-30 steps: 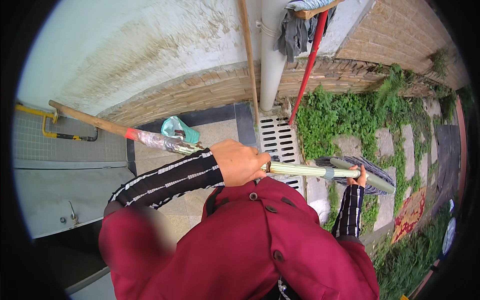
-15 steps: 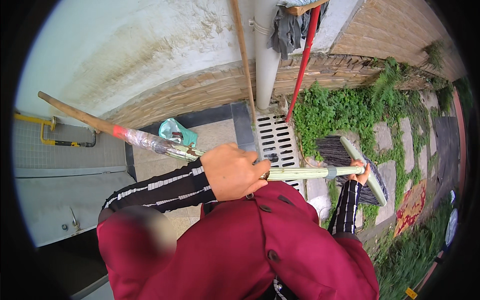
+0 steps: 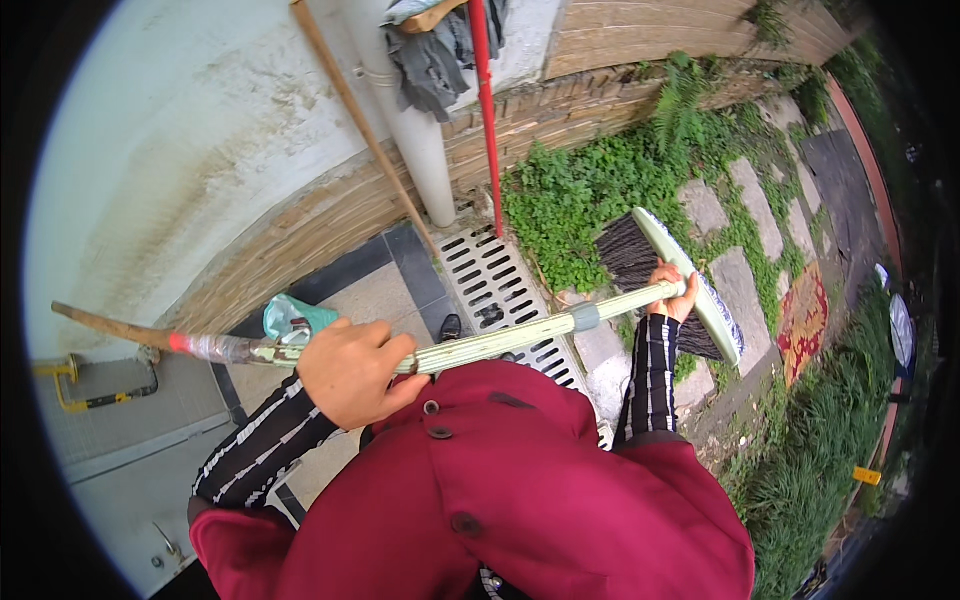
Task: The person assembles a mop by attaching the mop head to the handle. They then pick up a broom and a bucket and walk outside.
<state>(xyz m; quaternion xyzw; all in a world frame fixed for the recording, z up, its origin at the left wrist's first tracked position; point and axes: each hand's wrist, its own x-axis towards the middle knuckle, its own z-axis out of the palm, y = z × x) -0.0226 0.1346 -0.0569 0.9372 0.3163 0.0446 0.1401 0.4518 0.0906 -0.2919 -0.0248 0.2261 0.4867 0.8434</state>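
Observation:
A broom lies across my front, its pale green handle (image 3: 500, 345) running from left to right. My left hand (image 3: 352, 370) is closed over the handle at its middle, palm down. Out at the right, my right hand (image 3: 675, 293) wraps the handle's end where it joins the broom head (image 3: 718, 320). Dark bristles (image 3: 628, 255) point away from me, up off the ground. At the left, clear and red tape (image 3: 215, 347) binds a brown wooden stick (image 3: 105, 322) to the handle.
A drain grate (image 3: 492, 275) lies ahead, beside a red pole (image 3: 487, 130), a white pipe (image 3: 420, 150) and a wooden pole (image 3: 365, 125). A green plastic bag (image 3: 298, 315) stands on the tiles. Yellow piping (image 3: 70, 385) is at left; stepping stones (image 3: 745, 295) and plants (image 3: 575, 200) lie right.
Both hands and the broom have shifted left in view, and the broom head is tilted slightly higher. The view has turned rightward, and a dark shoe now shows beneath the handle.

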